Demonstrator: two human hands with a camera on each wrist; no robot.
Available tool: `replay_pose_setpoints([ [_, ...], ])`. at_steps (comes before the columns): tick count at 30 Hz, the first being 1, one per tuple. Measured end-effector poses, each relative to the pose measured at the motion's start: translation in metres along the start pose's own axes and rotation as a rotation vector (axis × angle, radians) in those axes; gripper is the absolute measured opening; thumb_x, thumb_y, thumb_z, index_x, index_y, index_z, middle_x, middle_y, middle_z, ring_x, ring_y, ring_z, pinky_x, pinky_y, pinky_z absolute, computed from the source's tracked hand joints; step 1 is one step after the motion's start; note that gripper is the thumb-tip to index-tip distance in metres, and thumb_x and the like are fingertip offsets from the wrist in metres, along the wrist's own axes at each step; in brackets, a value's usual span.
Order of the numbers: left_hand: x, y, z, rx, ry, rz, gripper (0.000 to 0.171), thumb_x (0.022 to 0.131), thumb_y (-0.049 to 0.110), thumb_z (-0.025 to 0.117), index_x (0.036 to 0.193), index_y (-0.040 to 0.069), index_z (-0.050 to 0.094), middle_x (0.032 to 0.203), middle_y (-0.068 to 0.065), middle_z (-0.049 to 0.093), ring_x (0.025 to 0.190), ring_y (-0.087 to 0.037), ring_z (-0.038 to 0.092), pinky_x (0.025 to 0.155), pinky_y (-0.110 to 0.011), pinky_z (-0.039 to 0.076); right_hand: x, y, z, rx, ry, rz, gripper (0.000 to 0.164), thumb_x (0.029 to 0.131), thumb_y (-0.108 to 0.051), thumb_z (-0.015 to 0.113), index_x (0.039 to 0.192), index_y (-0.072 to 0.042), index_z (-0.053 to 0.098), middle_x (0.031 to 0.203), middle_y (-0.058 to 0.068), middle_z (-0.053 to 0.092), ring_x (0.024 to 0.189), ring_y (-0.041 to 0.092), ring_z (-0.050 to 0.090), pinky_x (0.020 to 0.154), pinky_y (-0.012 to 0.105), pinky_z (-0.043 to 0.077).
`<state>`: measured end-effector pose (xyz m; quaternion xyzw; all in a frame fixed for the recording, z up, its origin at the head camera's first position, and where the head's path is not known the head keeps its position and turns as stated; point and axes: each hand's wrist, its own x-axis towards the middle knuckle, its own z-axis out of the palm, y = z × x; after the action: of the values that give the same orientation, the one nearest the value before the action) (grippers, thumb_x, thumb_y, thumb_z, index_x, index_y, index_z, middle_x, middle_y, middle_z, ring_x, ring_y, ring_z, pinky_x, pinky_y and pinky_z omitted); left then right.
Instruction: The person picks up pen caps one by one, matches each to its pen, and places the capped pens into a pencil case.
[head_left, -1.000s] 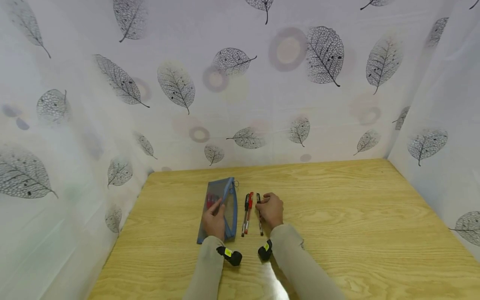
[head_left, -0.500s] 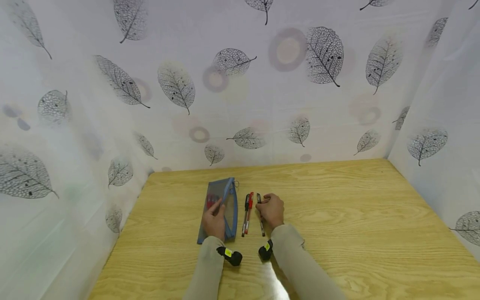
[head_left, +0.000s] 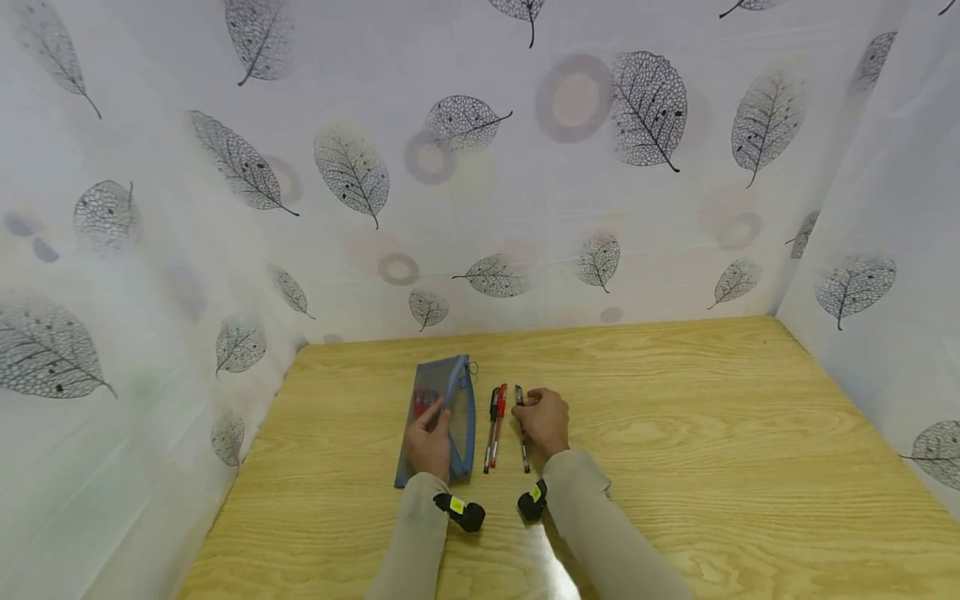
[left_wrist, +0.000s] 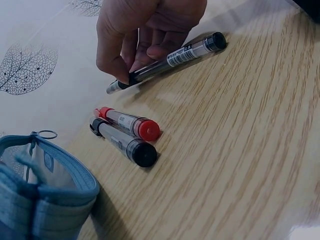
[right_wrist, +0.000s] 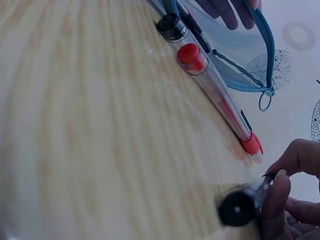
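A blue mesh zip pouch [head_left: 462,417] lies on the left with its zipper side gaping; red items show through the mesh. My left hand [head_left: 429,443] holds the pouch by its opening edge, thumb and fingers pinching it. To the right, my right hand [head_left: 545,422] pinches a black pen [left_wrist: 180,56] near its cap, and the pen lies along the table. Between the two hands rest a black-capped pen [left_wrist: 125,142] and a red pen [left_wrist: 131,123], side by side and close together.
The wood-grain table [head_left: 675,467] extends to both sides. Behind it hangs a pale curtain [head_left: 510,200] printed with leaves, which also closes off the left and right sides. A small metal ring [right_wrist: 265,101] hangs at the pouch's zipper end.
The black pen under my right hand has shifted slightly to the right, its lower end most. My left hand, the pouch and the other two pens stay where they were.
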<state>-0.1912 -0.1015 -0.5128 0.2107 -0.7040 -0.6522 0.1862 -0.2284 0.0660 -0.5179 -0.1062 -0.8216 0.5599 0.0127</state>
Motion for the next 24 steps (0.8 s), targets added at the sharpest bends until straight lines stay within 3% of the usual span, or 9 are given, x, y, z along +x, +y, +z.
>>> replay_pose_setpoints([
  [13,-0.0008,-0.0004,0.0,-0.007,0.003,0.016,0.023,0.089,0.005,0.066,0.111,0.01,0.074,0.117,-0.012,0.067,0.106,-0.026,0.062,0.089,-0.044,0.048,0.003,0.0035,-0.003,0.024,-0.046,0.0,0.031,0.082,-0.008,0.069,0.109,0.007,0.067,0.085,0.012,0.068,0.046,0.01,0.057,0.043,0.026,0.049],
  [24,-0.0019,0.0004,-0.0009,-0.007,-0.008,0.015,0.024,0.089,0.008,0.068,0.111,0.011,0.074,0.118,-0.01,0.067,0.106,-0.025,0.061,0.089,-0.044,0.048,0.0033,0.0054,-0.0076,0.186,-0.091,0.019,0.024,0.084,-0.002,0.065,0.107,0.008,0.065,0.088,0.013,0.066,0.056,0.011,0.056,0.046,0.024,0.048],
])
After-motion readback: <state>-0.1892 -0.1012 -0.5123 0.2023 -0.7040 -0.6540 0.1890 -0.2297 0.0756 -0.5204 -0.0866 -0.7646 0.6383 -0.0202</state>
